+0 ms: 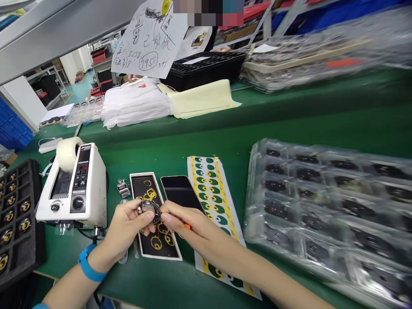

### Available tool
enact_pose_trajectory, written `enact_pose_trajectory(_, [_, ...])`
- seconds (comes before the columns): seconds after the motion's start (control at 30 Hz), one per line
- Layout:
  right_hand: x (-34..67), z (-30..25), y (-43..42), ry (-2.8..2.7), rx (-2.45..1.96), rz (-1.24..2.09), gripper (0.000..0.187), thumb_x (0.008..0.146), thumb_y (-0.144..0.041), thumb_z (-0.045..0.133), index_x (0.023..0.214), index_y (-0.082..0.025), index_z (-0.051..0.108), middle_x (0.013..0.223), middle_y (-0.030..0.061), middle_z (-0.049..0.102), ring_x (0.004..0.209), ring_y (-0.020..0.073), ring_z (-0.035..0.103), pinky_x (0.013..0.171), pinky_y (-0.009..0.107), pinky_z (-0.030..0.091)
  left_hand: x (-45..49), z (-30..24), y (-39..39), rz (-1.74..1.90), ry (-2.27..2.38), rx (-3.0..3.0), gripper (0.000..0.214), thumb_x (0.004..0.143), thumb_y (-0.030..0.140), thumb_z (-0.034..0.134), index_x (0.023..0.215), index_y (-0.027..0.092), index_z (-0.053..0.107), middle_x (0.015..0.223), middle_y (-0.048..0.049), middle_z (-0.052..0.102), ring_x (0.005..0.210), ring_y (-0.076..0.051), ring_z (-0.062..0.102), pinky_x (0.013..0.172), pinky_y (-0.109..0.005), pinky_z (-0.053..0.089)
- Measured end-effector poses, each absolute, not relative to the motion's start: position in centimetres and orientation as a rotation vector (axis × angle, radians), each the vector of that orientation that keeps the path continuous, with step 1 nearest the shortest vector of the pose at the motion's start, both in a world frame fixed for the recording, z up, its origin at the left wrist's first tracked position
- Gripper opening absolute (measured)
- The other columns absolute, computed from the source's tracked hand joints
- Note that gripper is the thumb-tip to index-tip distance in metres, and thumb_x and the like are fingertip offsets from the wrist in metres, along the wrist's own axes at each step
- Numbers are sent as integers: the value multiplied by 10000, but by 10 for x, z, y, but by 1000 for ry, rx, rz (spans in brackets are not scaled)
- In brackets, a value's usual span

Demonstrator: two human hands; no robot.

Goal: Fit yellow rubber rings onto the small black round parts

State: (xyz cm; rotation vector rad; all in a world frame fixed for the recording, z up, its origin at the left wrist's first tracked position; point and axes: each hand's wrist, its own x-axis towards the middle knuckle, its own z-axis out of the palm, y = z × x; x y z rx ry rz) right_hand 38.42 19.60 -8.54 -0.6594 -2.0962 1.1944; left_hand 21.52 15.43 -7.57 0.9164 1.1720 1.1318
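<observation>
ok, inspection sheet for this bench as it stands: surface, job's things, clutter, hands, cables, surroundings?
Surface: green mat, no spill seen.
Job's things: small round part held over black card of yellow rings; green-and-yellow sticker sheet beside it.
Clutter: tape dispenser, tally counter, dark phone-like slab, clear blister trays, black tray of round parts.
Grippers: left hand and right hand, fingers pinched on the part; blue wristband on the left.
Cables: black cable under the dispenser.
Surroundings: hanging handwritten note, white stack, yellow sheets.
</observation>
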Motion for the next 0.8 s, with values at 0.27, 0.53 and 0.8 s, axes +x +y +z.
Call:
enact_pose_trajectory(0.27, [382, -93, 197, -2073, -677, 1216, 445, 1047, -470, 264, 726, -215, 436, 658, -9, 497, 563, 136, 441, 508, 250, 380, 217, -75, 156, 1198, 1154, 785, 476, 611, 464, 874, 800, 116, 610, 610, 16, 589, 495, -70, 547, 475, -159, 445])
enact_pose_trajectory(0.53, [380, -98, 194, -2006, -773, 1375, 507, 1008, -574, 279, 701, -212, 457, 627, -21, 434, 559, 134, 383, 505, 251, 332, 215, -82, 152, 1180, 1267, 982, 386, 740, 463, 766, 803, 159, 536, 604, 32, 554, 450, -91, 545, 430, -188, 448])
enact_pose_trajectory(0.8, [376, -88, 190, -1398, -953, 2006, 639, 701, -819, 595, 675, -189, 496, 580, -56, 350, 488, 79, 202, 473, 235, 187, 211, -97, 149, 1497, 1368, 2734, 228, 928, 66, 444, 1079, 115, 608, 748, -62, 643, 630, -153, 594, 526, -247, 487])
